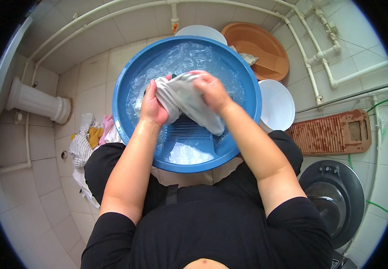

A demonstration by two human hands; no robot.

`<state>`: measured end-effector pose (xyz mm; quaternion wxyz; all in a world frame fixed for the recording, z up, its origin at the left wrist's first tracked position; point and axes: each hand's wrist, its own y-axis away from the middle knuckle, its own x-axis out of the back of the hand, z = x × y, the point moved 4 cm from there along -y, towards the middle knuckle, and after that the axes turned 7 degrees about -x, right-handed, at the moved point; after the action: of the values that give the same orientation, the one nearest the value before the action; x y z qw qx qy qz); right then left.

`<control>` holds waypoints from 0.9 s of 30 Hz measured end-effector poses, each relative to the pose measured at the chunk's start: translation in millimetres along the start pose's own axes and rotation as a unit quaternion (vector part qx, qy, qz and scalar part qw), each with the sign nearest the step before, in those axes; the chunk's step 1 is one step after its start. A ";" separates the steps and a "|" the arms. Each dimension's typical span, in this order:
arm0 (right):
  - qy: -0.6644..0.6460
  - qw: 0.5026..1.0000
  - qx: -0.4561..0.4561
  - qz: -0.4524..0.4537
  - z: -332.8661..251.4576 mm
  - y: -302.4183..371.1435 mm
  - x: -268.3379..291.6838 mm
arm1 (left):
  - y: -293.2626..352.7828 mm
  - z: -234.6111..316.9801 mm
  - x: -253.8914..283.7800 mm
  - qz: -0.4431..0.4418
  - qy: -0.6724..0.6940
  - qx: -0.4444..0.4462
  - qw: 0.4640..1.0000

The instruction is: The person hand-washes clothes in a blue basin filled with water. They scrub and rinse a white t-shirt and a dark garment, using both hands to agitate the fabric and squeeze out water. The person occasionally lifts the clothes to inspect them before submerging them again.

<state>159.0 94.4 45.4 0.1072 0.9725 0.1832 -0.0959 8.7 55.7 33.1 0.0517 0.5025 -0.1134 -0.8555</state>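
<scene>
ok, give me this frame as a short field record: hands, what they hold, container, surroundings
left hand: grips one end of a wet grey-white cloth
right hand: clenched on the cloth's upper part
cloth: bunched between both hands, lower end on the ribbed panel inside the basin
container: blue basin, soapy water in it
left of basin: laundry pile on the tiled floor
right of basin: white basin, orange basin, reddish washboard

I'm getting bright, even daylight, glare on the soapy water (189, 58), sharp centre, tiles bending toward black fisheye corners.
</scene>
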 end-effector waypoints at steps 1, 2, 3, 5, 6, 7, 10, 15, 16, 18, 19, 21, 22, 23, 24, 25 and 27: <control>-0.008 0.999 0.041 -0.020 -7.3 14.0 -28.7 | -6.0 -10.8 13.9 0.057 0.022 0.021 0.998; 0.103 0.980 0.167 -0.023 -11.8 23.8 -55.6 | -7.6 -21.4 32.5 0.126 -0.018 0.038 0.991; 0.243 0.919 0.307 -0.037 -15.2 38.8 -76.9 | -6.0 -26.5 32.3 0.086 -0.031 0.009 0.996; 0.338 0.873 0.348 -0.046 -18.7 66.5 -106.5 | 17.2 -32.6 33.3 0.015 -0.060 -0.059 0.996; 0.344 0.854 0.389 -0.022 -19.0 67.3 -105.5 | 29.2 -33.6 34.4 -0.020 -0.077 -0.093 0.992; 0.349 0.833 0.429 0.002 -15.2 65.1 -100.4 | 9.2 -45.2 50.8 -0.152 0.033 0.000 0.988; 0.412 0.850 0.295 0.140 18.5 28.9 -42.4 | 21.5 -57.0 12.0 0.123 -0.012 0.081 0.989; 0.356 0.866 0.325 0.136 6.1 51.1 -80.8 | -5.1 -59.9 68.8 -0.217 0.127 0.091 0.964; 0.374 0.855 0.355 0.053 5.2 62.3 -96.4 | -3.2 -62.1 75.3 -0.153 0.045 0.022 0.987; 0.367 0.871 0.326 0.015 -0.6 64.6 -98.0 | 6.2 -58.1 59.1 -0.128 0.082 0.083 0.985; 0.340 0.882 0.325 0.014 6.3 55.1 -83.8 | 9.2 -58.4 49.2 -0.041 0.061 0.111 0.991; 0.342 0.909 0.190 0.147 25.0 29.9 -45.2 | 27.5 -48.6 11.2 0.177 -0.081 0.060 0.979; 0.351 0.908 0.092 0.211 23.6 19.9 -24.2 | 26.1 -50.0 14.0 0.132 -0.125 0.098 0.979; 0.362 0.907 0.062 0.206 20.6 11.8 -3.7 | 26.1 -49.2 13.3 0.101 -0.246 0.055 0.963; 0.445 0.847 0.102 0.273 18.4 5.1 13.1 | 31.6 -47.6 2.9 0.007 -0.340 0.103 0.935; 0.440 0.847 0.039 0.296 23.1 -2.8 33.5 | 37.6 -46.6 -8.0 -0.089 -0.426 0.148 0.888; 0.399 0.895 -0.008 0.198 29.1 -14.1 59.2 | 55.7 -49.1 -29.3 -0.316 -0.649 0.157 0.674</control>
<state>203.5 120.0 1.7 0.0495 0.9443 0.0147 0.3249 64.4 0.7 48.6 -0.3884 -0.1721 -0.0854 -0.9012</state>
